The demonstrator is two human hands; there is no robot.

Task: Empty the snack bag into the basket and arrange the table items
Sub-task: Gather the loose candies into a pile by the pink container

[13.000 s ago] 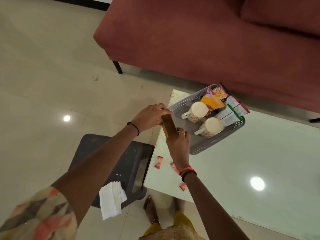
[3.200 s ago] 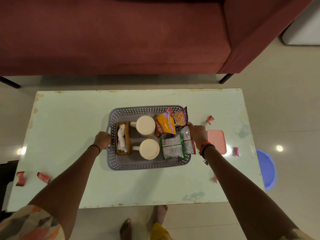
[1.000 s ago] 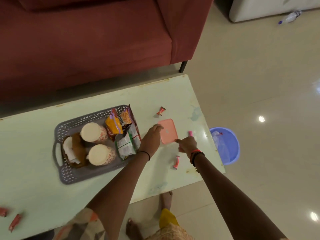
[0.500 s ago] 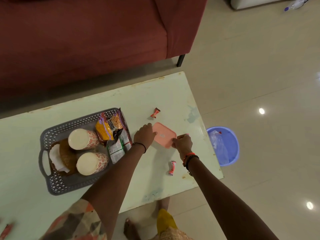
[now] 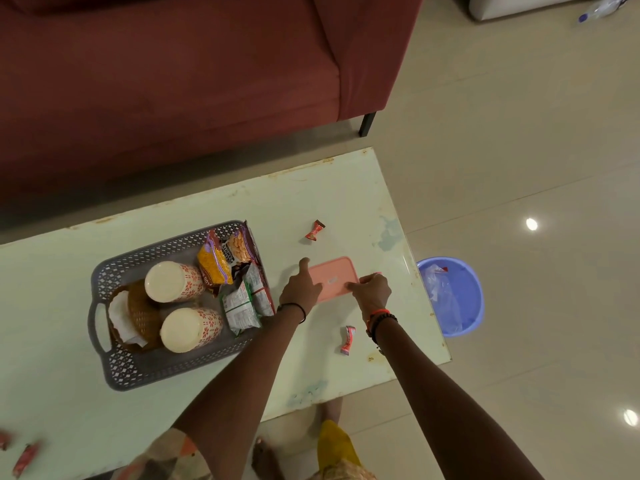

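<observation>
A grey perforated basket [image 5: 114, 370] sits on the pale green table [image 5: 346, 199]. It holds two patterned cups [image 5: 173, 282], a brown holder with white tissue [image 5: 133, 315] and several snack packets [image 5: 239, 271]. Right of it lies a flat pink lid [image 5: 334, 275]. My left hand [image 5: 301, 289] rests on the lid's left edge with a finger stretched out. My right hand [image 5: 372, 292] pinches the lid's right near edge, with a small pink wrapper [image 5: 372, 274] showing just above its fingers.
Red candy wrappers lie on the table: one behind the lid [image 5: 315, 230], one near my right wrist [image 5: 347, 339], two at the far left edge [image 5: 24, 457]. A blue bin [image 5: 465, 282] stands on the floor right of the table. A maroon sofa [image 5: 173, 81] runs behind.
The view has swung from the table's left end to its right end. Both hands left the basket and have come onto the pink lid, the right hand closing on its edge.
</observation>
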